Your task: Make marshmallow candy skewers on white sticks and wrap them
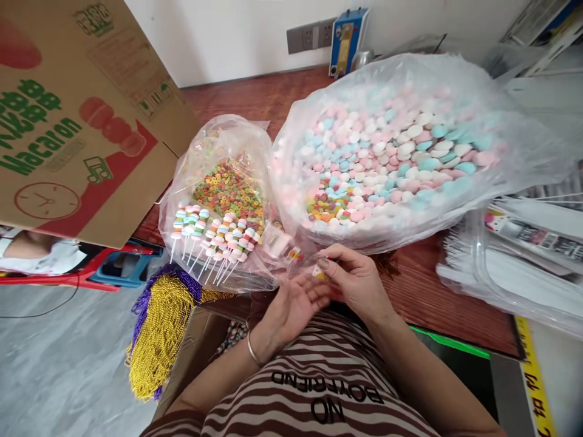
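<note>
Bright, diffuse light; the left fingers (317, 292) blur (edges stretch, wide-angle style).

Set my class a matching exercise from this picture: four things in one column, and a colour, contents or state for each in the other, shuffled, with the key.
Column one
1. Skewers
2. Bead strands
3. Large plastic bag
4. Left hand

Column two
A. Mostly pink, white and pale blue pieces inside
B. Palm up, fingers slightly curled
C. Stacked pastel pieces on thin white sticks
D. Gold and purple

Right pairs: 1-C, 2-D, 3-A, 4-B
</note>
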Motion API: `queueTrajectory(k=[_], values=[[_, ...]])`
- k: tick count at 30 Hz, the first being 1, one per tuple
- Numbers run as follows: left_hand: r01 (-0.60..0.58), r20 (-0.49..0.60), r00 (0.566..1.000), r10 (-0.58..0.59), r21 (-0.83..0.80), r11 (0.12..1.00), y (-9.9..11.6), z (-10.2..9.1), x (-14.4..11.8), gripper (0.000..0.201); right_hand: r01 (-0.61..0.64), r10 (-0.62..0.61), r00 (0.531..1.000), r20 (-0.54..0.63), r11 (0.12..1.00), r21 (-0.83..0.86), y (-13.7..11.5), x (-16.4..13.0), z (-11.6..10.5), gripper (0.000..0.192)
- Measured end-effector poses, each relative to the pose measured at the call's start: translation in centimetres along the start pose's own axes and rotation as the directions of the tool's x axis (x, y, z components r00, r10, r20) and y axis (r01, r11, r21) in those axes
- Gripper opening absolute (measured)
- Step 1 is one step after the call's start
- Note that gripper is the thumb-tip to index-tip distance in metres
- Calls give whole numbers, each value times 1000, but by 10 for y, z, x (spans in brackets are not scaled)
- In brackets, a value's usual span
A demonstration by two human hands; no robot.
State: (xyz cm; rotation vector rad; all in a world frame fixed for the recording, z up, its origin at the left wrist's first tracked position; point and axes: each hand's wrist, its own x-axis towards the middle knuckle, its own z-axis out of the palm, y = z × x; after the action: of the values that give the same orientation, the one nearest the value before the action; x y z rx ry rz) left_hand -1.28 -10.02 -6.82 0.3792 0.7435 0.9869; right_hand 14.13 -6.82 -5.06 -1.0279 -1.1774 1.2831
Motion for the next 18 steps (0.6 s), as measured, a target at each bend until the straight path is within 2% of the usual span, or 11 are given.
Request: queueTrajectory(k=[1,3,6,8,10,11,14,18], values=[[16,65,998,-18,27,1000,-2,-1,-2,83,39,-35,998,55,997,-62,-6,2,0,13],[-90,91,992,83,83,992,-2,-1,-2,74,118,-90,984,151,976,-185,-16,6,-2,11],[-287,-62,953,298,137,948,8,2,5,43,149,-85,969,231,949,-277,-22,8,-2,11],[-334,-179,917,356,141,932,15,5,10,32,67,-17,979,201,967,-244,-18,7,0,21],[-354,-258,890,376,128,926,20,8,15,34,-34,54,990,132,988,-152,-11,3,3,37],[-362,-275,882,382,122,924,21,9,17,36,-64,76,991,108,992,-111,-7,1,6,36],[-368,-269,880,393,139,919,21,10,21,38,-71,76,996,50,993,-95,1,-4,11,22],[-366,-288,876,388,128,922,19,9,25,43,-24,16,999,-40,979,-204,4,-7,15,27]])
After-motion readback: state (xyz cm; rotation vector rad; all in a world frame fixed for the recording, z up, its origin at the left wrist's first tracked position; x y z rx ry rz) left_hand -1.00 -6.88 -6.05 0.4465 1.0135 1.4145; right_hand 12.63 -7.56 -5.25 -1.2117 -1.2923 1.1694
